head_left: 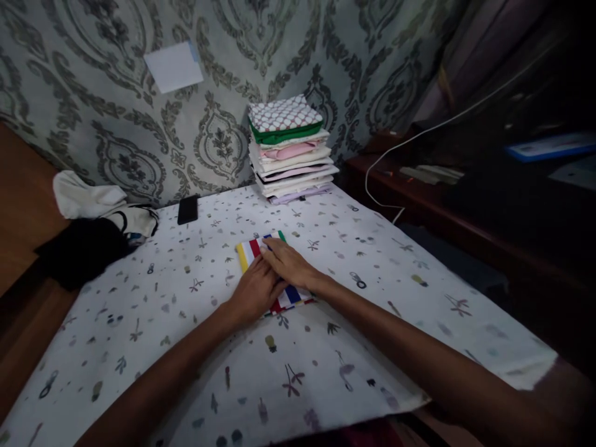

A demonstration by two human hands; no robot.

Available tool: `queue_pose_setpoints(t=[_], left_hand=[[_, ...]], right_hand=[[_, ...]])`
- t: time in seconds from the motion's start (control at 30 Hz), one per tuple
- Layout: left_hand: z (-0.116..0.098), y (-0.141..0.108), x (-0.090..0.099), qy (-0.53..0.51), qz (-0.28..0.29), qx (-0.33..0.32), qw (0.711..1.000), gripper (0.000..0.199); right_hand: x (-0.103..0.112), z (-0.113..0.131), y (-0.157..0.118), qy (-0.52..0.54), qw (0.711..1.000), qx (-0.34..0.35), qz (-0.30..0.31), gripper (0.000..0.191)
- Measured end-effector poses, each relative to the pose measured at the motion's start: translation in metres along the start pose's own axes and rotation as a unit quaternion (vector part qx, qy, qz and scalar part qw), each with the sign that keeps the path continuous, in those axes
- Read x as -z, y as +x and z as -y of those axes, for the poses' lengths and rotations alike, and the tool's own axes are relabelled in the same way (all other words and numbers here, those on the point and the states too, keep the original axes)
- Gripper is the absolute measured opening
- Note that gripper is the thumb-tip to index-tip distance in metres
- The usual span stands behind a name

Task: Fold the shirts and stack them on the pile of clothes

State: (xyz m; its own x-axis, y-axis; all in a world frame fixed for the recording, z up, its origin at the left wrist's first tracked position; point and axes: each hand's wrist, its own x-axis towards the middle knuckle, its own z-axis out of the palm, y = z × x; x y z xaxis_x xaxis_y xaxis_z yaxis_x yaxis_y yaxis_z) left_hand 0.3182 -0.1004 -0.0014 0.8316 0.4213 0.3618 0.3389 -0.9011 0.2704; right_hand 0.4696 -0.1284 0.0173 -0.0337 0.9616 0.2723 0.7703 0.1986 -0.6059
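A folded striped cloth (293, 294) in red, white, blue, yellow and green lies flat on the patterned bedsheet (177, 335). My left hand (256, 288) rests on top of it, fingers stretched forward. Laid partly across the left fingers, my right hand (291, 264) presses on the cloth too, its fingers extended and flat. Both hands cover the middle of the cloth, so that part is hidden. Neither hand grips anything.
Against the wall stands a stack of folded clothes (293, 155), a green and white piece on top. A black phone (187, 210) lies left of it. Crumpled white and black clothes (88, 242) sit at the left edge. A white cable (367, 177) hangs at right.
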Motion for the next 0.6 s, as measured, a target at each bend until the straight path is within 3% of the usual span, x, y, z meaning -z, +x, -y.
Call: queue_pose_setpoints(t=[0.07,0.17,0.27,0.43,0.6], left_hand=[[0.013,-0.002,0.006,-0.022,-0.029,0.034,0.999,0.024],[0.050,0.003,0.019,-0.026,-0.080,0.139,0.987,0.021],[0.090,0.016,0.022,-0.026,-0.041,0.207,0.977,0.016],[0.119,0.033,0.016,-0.013,0.051,0.184,0.982,0.025],[0.121,0.032,0.018,0.023,0.068,0.143,0.987,0.034]], right_hand=[[-0.015,-0.010,0.013,0.007,1.000,-0.020,-0.008,0.047],[-0.025,-0.018,0.014,0.006,0.999,-0.006,-0.041,0.051],[-0.025,-0.017,0.010,-0.040,0.998,-0.019,-0.035,0.057],[-0.028,-0.009,0.011,-0.141,0.988,-0.048,0.045,0.065],[-0.032,-0.006,0.011,-0.187,0.976,-0.069,0.082,0.066]])
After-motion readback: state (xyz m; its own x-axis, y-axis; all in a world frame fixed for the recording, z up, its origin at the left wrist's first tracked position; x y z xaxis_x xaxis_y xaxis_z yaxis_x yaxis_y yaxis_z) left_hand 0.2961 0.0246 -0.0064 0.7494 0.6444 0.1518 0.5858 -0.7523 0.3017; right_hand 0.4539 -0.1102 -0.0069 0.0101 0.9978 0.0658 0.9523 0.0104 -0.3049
